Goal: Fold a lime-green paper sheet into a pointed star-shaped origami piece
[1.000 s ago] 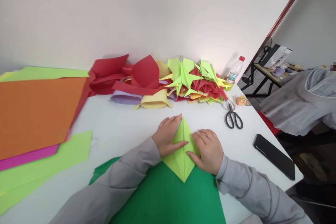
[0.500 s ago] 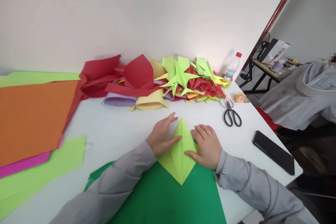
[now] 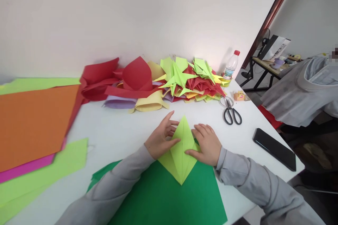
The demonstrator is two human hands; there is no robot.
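A lime-green folded paper [image 3: 181, 154], kite-shaped with points at both ends, lies on the white table [image 3: 118, 130], partly over a dark green sheet [image 3: 169, 197]. My left hand [image 3: 160, 139] rests on its left side, thumb pressing the fold and fingers stretched out toward the top point. On the paper's right flap my right hand [image 3: 207, 144] lies flat, fingers spread and pressing down.
A heap of folded and curled coloured papers [image 3: 163, 81] lies by the wall. Large orange [image 3: 31, 119], pink and lime sheets lie at the left. Black scissors [image 3: 231, 112], a black phone [image 3: 274, 144], a water bottle [image 3: 231, 65] and a seated person in grey [image 3: 303, 91] are at the right.
My left hand's fingers have lifted and stretched a little toward the paper's top point. The camera view has shifted slightly; the paper stays in place.
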